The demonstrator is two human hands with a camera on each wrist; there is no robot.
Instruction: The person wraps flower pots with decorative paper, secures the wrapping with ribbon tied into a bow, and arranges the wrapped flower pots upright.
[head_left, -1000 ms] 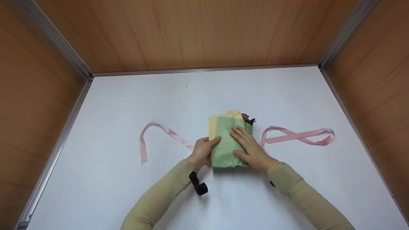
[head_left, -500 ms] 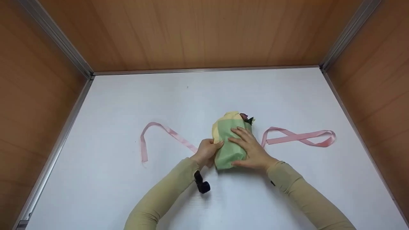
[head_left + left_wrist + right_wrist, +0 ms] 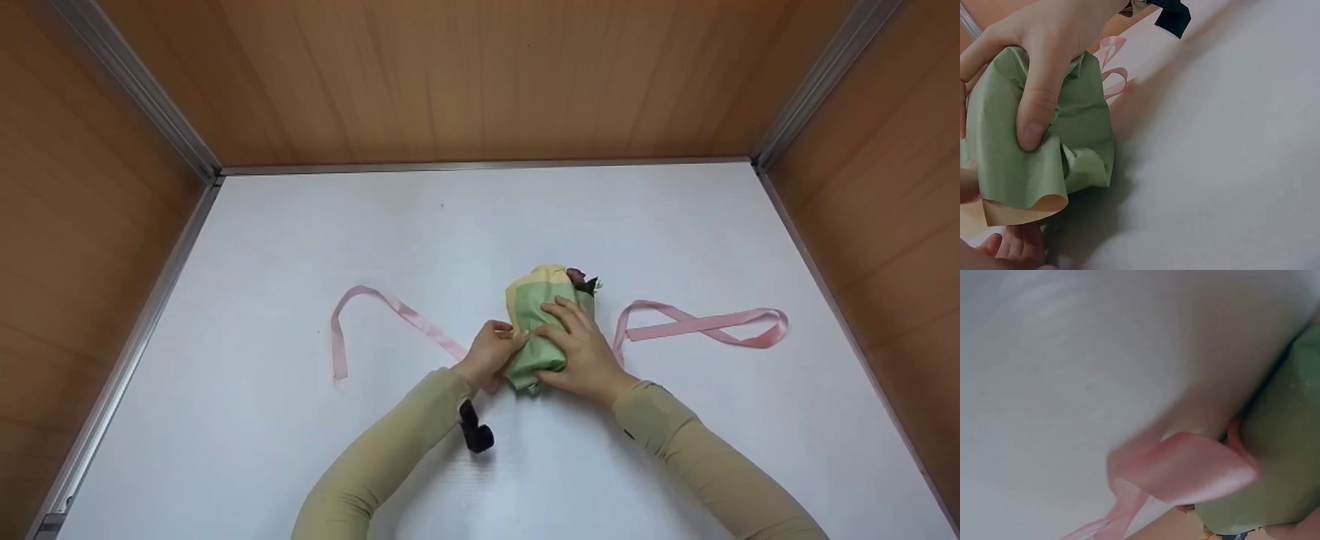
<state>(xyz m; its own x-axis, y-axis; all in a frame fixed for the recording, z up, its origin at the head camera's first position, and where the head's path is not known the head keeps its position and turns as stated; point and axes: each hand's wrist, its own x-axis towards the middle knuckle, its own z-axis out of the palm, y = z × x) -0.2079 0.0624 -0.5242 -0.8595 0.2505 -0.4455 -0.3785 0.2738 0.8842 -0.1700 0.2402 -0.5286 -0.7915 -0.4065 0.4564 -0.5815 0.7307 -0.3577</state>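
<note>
A small bouquet wrapped in green paper with a yellow inner side (image 3: 541,296) lies on the white table. A dark red flower head (image 3: 576,275) and dark leaves poke out at its far right. My right hand (image 3: 586,358) grips the wrapped bundle from the right, thumb toward its near end; the left wrist view shows that thumb pressing into the green paper (image 3: 1005,135). At the left edge my left hand (image 3: 489,354) pinches the paper, with other fingers under it. A pink ribbon (image 3: 412,319) passes toward the bouquet, its middle hidden.
The ribbon's other end lies looped (image 3: 765,328) right of the bouquet. In the right wrist view a twisted stretch of pink ribbon (image 3: 1185,467) sits beside the green paper. Wooden panels (image 3: 480,82) enclose the back and both sides of the table (image 3: 300,465).
The paper's left side has been drawn in and rounded around the bundle, and its near end is now crumpled. My left hand has shifted slightly right; my right hand's thumb has moved inward.
</note>
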